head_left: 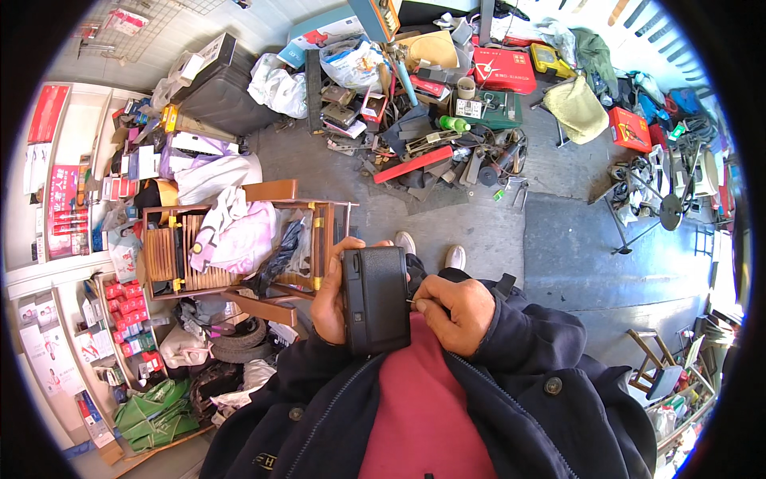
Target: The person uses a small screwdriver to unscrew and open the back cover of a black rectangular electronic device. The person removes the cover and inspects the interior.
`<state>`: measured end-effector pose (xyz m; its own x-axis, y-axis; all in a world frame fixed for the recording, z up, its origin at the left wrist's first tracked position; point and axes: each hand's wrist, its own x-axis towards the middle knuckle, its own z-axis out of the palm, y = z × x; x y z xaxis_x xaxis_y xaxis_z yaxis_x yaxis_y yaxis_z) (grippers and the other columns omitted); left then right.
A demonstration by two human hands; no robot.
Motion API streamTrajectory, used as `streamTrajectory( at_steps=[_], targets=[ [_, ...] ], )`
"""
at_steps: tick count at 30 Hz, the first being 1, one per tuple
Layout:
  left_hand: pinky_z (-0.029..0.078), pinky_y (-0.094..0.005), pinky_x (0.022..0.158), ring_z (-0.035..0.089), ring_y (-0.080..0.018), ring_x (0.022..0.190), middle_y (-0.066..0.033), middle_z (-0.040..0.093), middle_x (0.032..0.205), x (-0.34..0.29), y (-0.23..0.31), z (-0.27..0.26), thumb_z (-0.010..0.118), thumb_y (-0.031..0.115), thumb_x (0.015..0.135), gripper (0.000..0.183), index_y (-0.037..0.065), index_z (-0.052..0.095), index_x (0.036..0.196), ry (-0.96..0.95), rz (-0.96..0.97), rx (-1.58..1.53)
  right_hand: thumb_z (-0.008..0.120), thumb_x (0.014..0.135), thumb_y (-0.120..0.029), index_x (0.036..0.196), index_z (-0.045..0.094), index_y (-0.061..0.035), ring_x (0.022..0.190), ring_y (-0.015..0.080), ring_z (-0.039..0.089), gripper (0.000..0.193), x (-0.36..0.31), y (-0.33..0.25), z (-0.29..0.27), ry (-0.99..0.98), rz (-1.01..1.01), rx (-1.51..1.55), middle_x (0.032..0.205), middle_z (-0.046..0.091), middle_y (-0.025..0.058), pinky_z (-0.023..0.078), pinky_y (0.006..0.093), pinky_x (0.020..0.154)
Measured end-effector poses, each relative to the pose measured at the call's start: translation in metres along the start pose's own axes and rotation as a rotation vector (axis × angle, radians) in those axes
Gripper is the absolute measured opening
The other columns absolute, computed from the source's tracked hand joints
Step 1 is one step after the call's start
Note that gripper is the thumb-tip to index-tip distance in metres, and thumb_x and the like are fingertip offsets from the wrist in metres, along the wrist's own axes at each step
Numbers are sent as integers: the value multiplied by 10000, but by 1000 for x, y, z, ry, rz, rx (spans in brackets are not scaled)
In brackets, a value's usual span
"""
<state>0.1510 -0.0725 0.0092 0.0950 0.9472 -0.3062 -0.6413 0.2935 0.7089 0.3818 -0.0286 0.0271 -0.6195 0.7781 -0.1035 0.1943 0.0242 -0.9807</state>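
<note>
A black box-shaped device (pixel 384 297) with a textured face and rounded corners stands upright in front of my chest; its exact kind does not show. My left hand (pixel 329 303) grips it along the left side, with the thumb on that edge and fingertips curling over the top. Close against its right edge, my right hand (pixel 453 313) is closed, thumb and forefinger pinched together. A thin bit of something sticks out between them toward the device, too small to name. The other fingers of the right hand are curled under and partly hidden.
A wooden folding chair (pixel 319 239) heaped with cloth and plastic bags is at my left. Ahead lies a pile of tools and metal parts (pixel 447 160), with a red case (pixel 504 70) behind it. Stocked shelves (pixel 104 263) line the left wall; a small stool (pixel 658 371) stands at right.
</note>
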Motion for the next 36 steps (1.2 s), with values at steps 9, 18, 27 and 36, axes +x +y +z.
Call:
streamTrajectory(
  at_steps=[9,18,27,36],
  targets=[
    [600,-469,956,640,-382,1216,-250,507,1488,3,5,7,342,428,1152,422,133,433,1440,10,0,129,618,954,-81,1010,635,-15,634,390,688,88,0,-10,-1,-32,-44,-371,739,693,184,559,459,593],
    [544,-418,1041,628,-301,1241,-219,540,1481,3,7,16,363,424,1159,434,84,462,1411,-1,36,249,607,938,-58,996,609,-1,642,405,682,82,3,-2,8,-37,-8,-366,711,669,192,558,475,599],
    [533,-400,1057,623,-286,1254,-209,548,1477,3,9,8,365,422,1161,428,88,461,1411,-2,68,365,617,934,-66,990,631,-12,693,412,710,79,6,14,12,-92,-60,-331,777,705,201,568,478,638],
    [601,-431,979,670,-358,1209,-250,558,1480,3,22,-5,343,449,1153,425,139,436,1428,67,-62,79,617,1025,-69,1012,694,25,879,216,753,123,17,17,14,-101,73,222,931,775,152,570,327,788]
  ],
)
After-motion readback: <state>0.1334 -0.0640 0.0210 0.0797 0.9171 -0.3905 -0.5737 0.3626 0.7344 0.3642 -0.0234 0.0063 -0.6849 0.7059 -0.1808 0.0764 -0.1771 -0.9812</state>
